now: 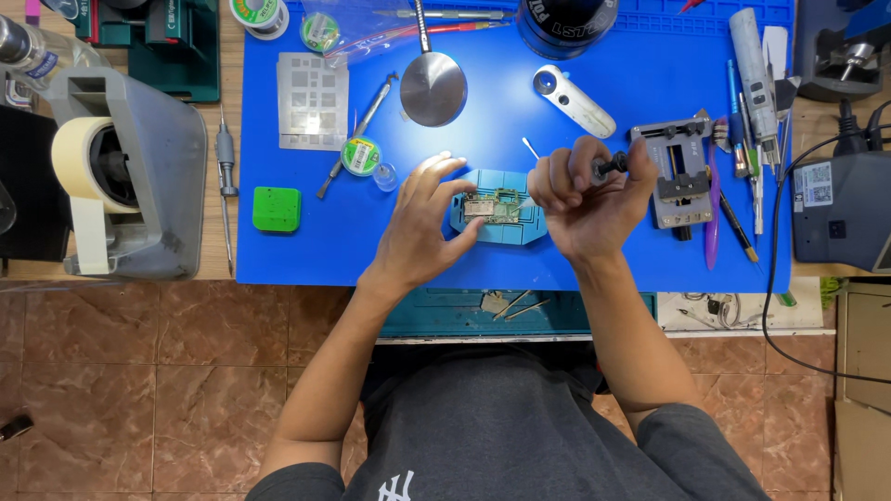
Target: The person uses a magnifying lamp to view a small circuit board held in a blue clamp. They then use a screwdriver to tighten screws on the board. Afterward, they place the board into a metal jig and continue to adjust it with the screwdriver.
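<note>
A small green circuit board (497, 206) lies in a teal holder (501, 223) on the blue work mat (306, 250). My left hand (422, 227) rests on the holder's left side, fingers spread, thumb and fingers touching its edge. My right hand (585, 199) hovers at the holder's right side, closed around a thin black-handled tool (610, 168) whose tip points down toward the board.
A metal clamp fixture (680, 172), a round metal disc (432, 88), a white magnifier (574, 100), a stencil plate (313, 113), solder spools (360, 156) and a green block (277, 209) sit on the mat. A tape dispenser (121, 172) stands left; pens and tools (752, 111) lie right.
</note>
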